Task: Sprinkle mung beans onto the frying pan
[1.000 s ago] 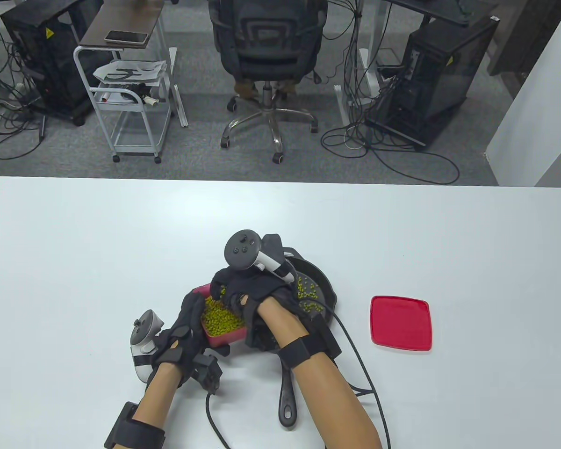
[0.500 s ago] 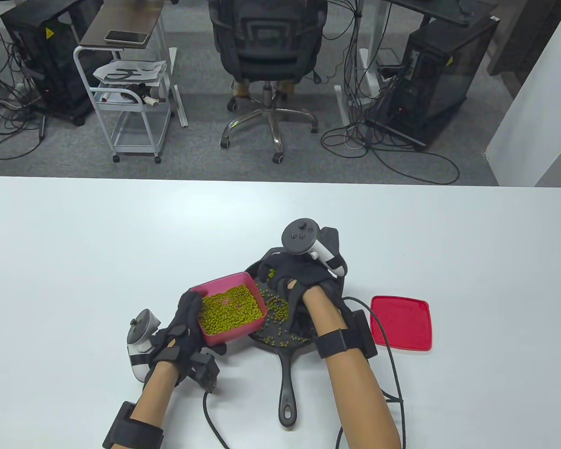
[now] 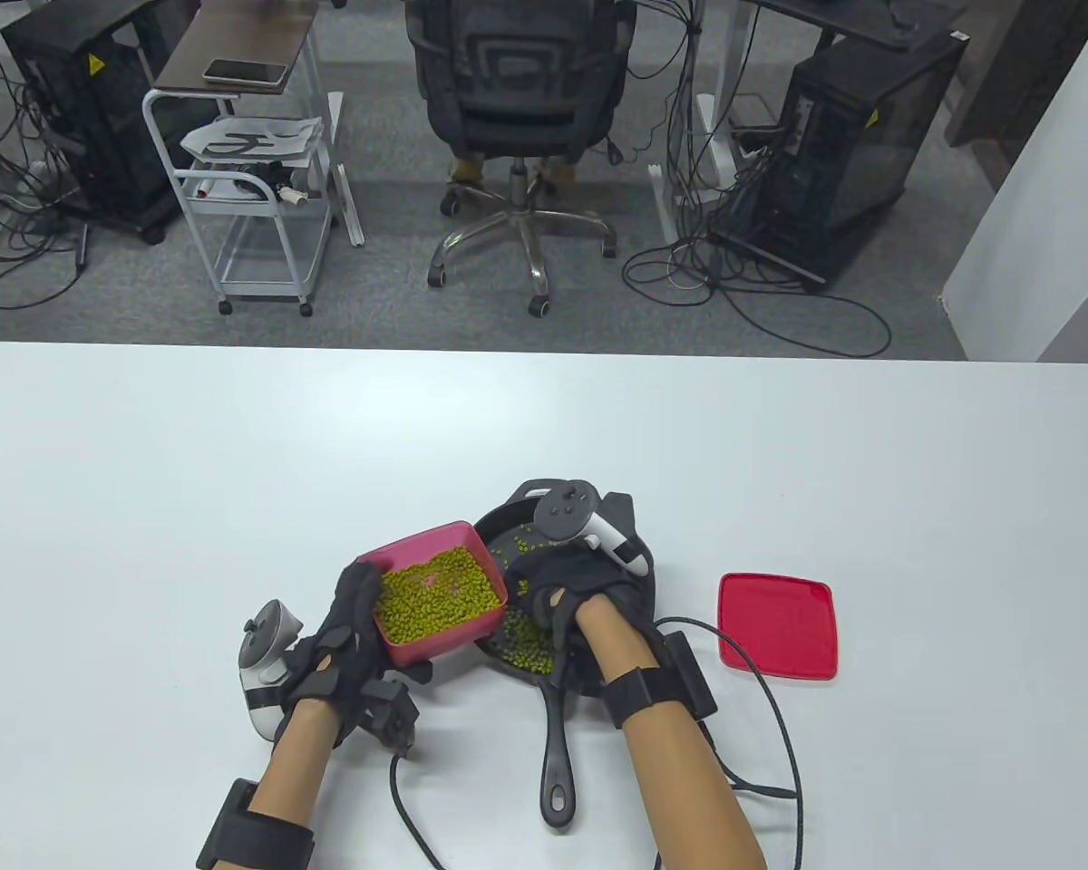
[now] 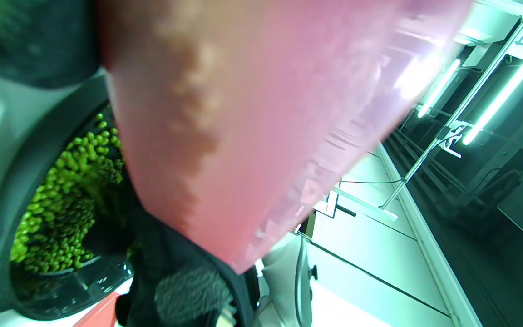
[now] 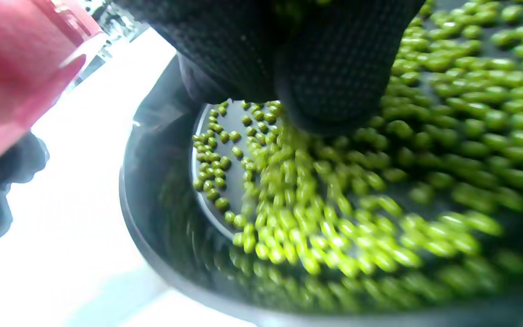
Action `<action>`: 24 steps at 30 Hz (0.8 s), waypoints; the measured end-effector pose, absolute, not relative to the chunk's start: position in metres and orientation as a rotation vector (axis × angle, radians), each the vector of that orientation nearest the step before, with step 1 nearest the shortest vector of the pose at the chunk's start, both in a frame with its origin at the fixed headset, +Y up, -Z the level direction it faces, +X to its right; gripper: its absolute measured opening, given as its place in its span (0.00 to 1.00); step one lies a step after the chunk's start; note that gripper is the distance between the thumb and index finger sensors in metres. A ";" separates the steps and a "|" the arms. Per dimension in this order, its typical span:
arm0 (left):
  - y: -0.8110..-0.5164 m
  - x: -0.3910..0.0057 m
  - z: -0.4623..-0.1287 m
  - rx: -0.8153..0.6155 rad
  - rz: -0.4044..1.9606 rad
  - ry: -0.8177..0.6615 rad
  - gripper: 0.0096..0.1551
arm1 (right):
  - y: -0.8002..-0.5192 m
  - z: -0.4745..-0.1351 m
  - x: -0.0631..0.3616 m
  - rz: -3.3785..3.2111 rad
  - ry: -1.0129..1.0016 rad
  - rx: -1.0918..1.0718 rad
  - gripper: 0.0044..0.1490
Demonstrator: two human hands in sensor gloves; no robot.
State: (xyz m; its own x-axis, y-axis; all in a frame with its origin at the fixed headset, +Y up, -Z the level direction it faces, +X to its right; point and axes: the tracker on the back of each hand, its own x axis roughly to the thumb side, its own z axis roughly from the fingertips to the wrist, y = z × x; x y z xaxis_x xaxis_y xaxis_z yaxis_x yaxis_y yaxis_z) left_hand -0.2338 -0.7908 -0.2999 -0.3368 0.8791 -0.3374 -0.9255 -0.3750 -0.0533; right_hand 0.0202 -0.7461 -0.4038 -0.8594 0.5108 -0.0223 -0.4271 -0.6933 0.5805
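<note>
The left hand (image 3: pixel 340 634), in a black sensor glove with a grey-and-white tracker on its back, grips the near-left corner of a square pink plastic container (image 3: pixel 435 594) filled with green mung beans (image 3: pixel 437 600); the fingers wrap against the container's outer wall and the thumb side is not resolvable. The container is lifted and tilted, and its right edge overhangs the left rim of a round black cast-iron frying pan (image 3: pixel 639 566) that rests on the white table (image 3: pixel 190 471). In the left wrist view the translucent pink container (image 4: pixel 261 122) fills most of the picture, with the frying pan (image 4: pixel 25 190) below it. The right hand (image 3: pixel 567 584), also gloved and carrying a tracker, hangs palm-down over the pan's middle. In the right wrist view its gloved fingertips (image 5: pixel 334 68) sit bunched together just above the pan floor (image 5: pixel 225 181); whether they pinch any beans cannot be determined. Loose mung beans (image 5: pixel 325 213) lie scattered across the pan floor, densest toward the near side, blurred at the edges of that view. The pan's straight black handle (image 3: pixel 555 761) points toward the near table edge, between the two forearms. A flat red square lid (image 3: pixel 778 625) lies on the table just right of the pan, apart from it. A black cable (image 3: pixel 780 725) loops from the right wrist across the tabletop.
</note>
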 end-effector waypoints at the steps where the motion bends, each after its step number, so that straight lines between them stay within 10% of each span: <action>1: -0.790 -0.235 -0.300 -0.368 1.928 0.175 0.48 | -0.745 -0.407 0.017 2.490 0.771 0.188 0.24; 24: -0.789 -0.243 -0.302 -0.346 1.951 0.188 0.47 | -0.717 -0.430 0.055 2.314 0.629 0.040 0.33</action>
